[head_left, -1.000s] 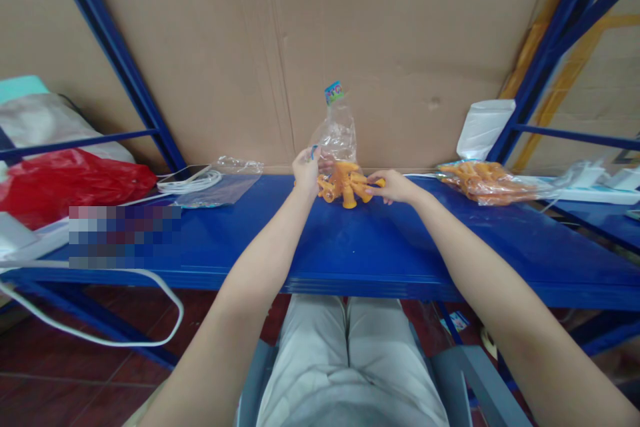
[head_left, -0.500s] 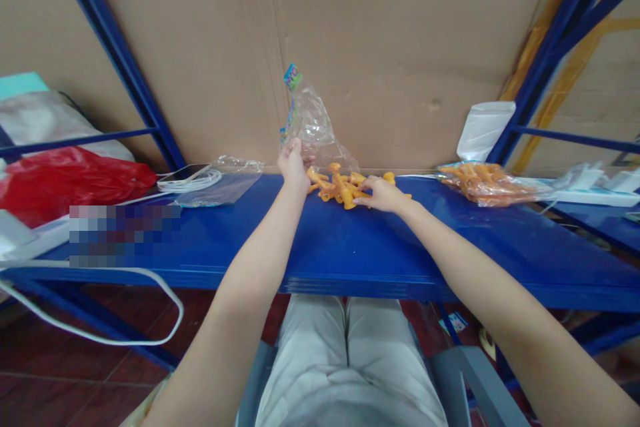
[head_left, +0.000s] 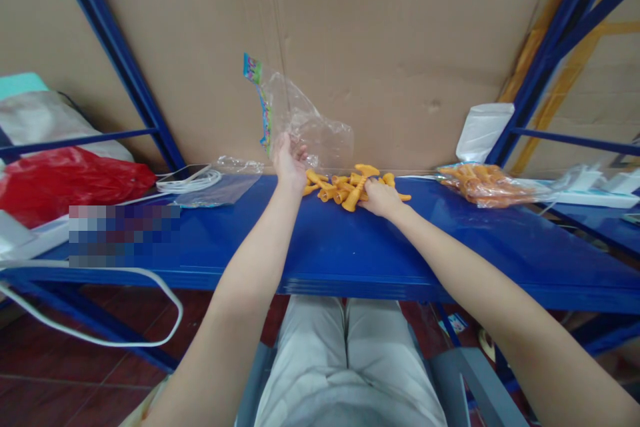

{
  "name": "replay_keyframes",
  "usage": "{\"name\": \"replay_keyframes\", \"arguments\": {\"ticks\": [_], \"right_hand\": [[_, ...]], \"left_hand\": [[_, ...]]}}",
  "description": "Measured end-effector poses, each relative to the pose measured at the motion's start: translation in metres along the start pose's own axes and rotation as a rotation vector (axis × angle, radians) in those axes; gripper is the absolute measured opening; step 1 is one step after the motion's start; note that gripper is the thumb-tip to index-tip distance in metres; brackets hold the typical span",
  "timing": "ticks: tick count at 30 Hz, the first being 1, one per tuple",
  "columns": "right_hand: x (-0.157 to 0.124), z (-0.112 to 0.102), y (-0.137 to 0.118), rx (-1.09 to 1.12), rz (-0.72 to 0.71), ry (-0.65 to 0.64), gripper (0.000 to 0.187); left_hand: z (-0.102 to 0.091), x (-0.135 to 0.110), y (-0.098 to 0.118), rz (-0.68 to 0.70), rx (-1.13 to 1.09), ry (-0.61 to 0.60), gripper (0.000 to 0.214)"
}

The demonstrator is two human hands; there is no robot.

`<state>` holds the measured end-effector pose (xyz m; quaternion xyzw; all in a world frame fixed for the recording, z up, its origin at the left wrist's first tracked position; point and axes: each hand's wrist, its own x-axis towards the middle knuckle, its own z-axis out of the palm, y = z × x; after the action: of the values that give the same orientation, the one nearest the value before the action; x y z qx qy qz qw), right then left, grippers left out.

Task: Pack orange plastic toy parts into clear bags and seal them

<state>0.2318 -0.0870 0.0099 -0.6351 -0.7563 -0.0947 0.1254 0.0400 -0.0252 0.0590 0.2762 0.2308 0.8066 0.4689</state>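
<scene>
My left hand [head_left: 289, 161] is closed on a clear plastic bag [head_left: 300, 121] with a colourful header strip, held up above the blue shelf [head_left: 320, 240]. The bag looks empty and hangs tilted to the left. A pile of several small orange plastic pieces [head_left: 350, 185] lies on the shelf just below and right of the bag. My right hand [head_left: 379, 199] rests on the right side of that pile, its fingers curled on one orange piece.
A second bag of orange pieces [head_left: 483, 181] lies at the right, beside a white pouch [head_left: 484, 128]. A phone with a white cable [head_left: 189, 177] and a flat clear bag [head_left: 220, 183] lie at the left, past them a red bag [head_left: 65, 180]. Cardboard [head_left: 350, 47] backs the shelf.
My left hand has lifted the clear bag up and to the left, off the orange pieces. The pieces now lie spread loose on the shelf under my right hand.
</scene>
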Motion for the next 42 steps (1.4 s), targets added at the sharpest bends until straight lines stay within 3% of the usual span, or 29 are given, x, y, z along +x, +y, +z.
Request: {"name": "replay_keyframes", "arguments": {"ticks": [7,12,17,25,42], "right_hand": [[0.002,-0.005,0.005,0.027,0.154,-0.029,0.038],[0.004,-0.003,0.013,0.041,0.258,0.026,0.042],[0.006,-0.006,0.018,0.042,0.292,0.021,0.044],[0.007,-0.01,0.015,0.102,0.243,0.014,0.033],[0.021,0.013,0.029,0.301,0.082,-0.006,0.043]], "left_hand": [[0.003,-0.008,0.003,0.067,0.069,-0.067,0.033],[0.006,-0.013,0.002,0.059,0.048,-0.074,0.023],[0.005,-0.009,-0.003,0.064,0.094,-0.121,0.029],[0.006,-0.012,-0.004,0.042,0.124,-0.12,0.025],[0.006,-0.013,-0.006,0.059,0.123,-0.141,0.025]]}}
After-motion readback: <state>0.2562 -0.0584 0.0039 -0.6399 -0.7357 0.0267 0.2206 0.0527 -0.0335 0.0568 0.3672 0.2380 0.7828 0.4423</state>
